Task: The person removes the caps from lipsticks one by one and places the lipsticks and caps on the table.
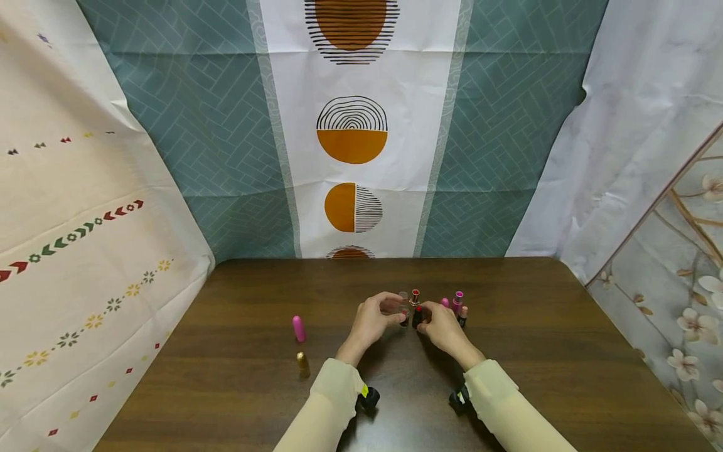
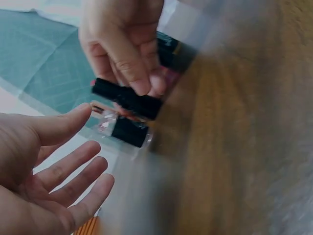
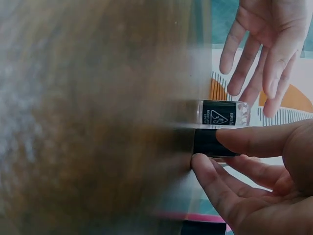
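Note:
My right hand point(image 1: 443, 325) pinches a black lipstick point(image 3: 208, 143) between thumb and fingers, its base right at the tabletop. A red tip shows at its top. Close beside it stands a lipstick with a black label and clear casing point(image 3: 218, 113). My left hand point(image 1: 373, 319) reaches toward this clear lipstick from the left, its fingers spread and nothing held. In the left wrist view the thumb point(image 2: 73, 122) of that hand is near the top of the clear lipstick. Just behind the black lipstick stands a red lipstick with a metallic collar point(image 1: 415, 297).
Right of my right hand stand a magenta lipstick point(image 1: 457, 302), a nude-toned lipstick point(image 1: 463, 316) and a pink rounded piece point(image 1: 445, 302). Off to the left are a pink tube point(image 1: 299, 329) and a gold tube point(image 1: 303, 364). The brown table point(image 1: 248, 295) ends at a hanging cloth.

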A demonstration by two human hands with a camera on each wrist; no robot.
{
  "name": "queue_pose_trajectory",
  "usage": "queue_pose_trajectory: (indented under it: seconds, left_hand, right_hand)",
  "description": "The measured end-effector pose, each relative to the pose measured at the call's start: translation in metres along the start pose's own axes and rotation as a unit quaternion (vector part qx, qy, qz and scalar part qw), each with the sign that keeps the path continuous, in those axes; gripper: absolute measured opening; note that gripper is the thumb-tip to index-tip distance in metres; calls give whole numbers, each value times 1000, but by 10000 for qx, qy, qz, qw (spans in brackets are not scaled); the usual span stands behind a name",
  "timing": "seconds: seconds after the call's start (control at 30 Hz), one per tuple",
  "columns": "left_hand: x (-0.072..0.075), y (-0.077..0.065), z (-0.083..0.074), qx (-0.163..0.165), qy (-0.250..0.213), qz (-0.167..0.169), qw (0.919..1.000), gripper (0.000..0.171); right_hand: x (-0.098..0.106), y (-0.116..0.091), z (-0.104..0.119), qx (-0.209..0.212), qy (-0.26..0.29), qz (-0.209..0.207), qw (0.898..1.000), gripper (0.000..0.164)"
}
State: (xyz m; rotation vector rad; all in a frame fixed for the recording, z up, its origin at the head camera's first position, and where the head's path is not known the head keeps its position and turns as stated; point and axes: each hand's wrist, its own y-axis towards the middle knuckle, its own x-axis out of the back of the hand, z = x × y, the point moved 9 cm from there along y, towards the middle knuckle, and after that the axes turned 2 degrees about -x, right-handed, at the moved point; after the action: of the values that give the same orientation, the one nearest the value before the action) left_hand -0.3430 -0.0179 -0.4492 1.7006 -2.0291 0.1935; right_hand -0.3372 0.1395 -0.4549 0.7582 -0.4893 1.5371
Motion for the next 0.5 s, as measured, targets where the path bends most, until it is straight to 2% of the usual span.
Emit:
queue_pose_trajectory:
  seconds: [0.23, 0.4, 0.5]
  left_hand:
    - [14, -3, -11, -109, -70, -47, 9999, 31]
    - [23, -6, -19, -103, -37, -27, 9999, 31]
    - [29, -8, -27, -131, -54, -44, 9999, 30]
  right_hand:
    - [7, -5, 5, -10, 90, -62, 9999, 45]
    - [24, -10, 16, 18, -185, -375, 9991, 42]
    - [35, -12, 28, 156, -126, -514, 9985, 37]
